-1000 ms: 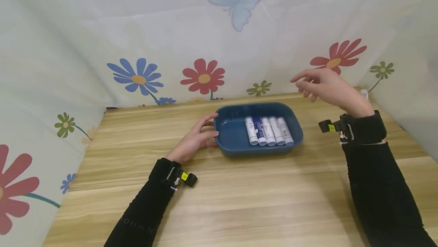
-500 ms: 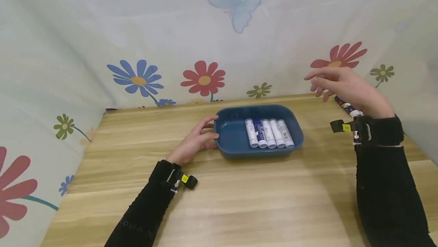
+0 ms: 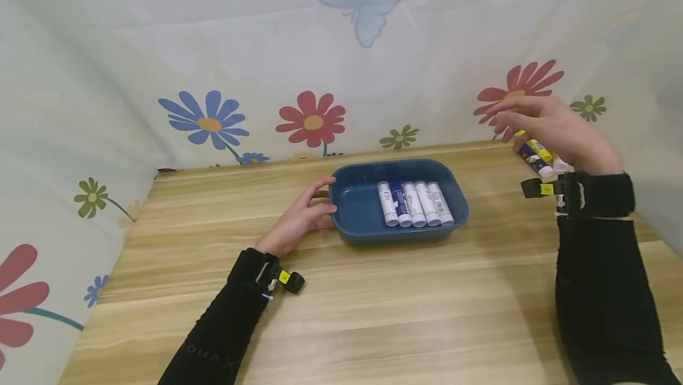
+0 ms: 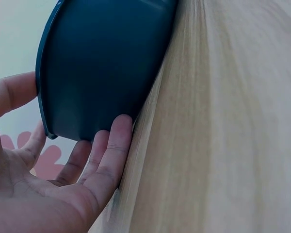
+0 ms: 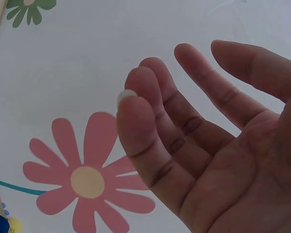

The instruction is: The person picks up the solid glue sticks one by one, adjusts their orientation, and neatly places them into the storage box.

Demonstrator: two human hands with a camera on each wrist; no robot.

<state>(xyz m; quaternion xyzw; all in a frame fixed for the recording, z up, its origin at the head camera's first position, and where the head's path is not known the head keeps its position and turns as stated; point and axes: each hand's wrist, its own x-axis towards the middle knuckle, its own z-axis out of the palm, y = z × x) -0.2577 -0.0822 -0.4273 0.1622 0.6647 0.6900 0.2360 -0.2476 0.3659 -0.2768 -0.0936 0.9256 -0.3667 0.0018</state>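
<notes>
tray (image 3: 356,206): smooth, faintly glossy plastic | tubes (image 3: 414,204): smooth plastic | tabletop (image 3: 384,308): wood-grained, smooth | backdrop (image 3: 256,35): cloth-like, matt | sleeves (image 3: 603,290): matt cloth

Left hand (image 3: 300,217): low, fingers spread | right hand (image 3: 557,131): raised, fingers loosely curved (thumb apart)

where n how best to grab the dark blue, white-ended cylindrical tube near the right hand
Probably across the middle of the dark blue, white-ended cylindrical tube, from above with the right hand: it lies on its side, slim and round, left flank exposed, while a yellow cylindrical tube sits close on its right.
</notes>
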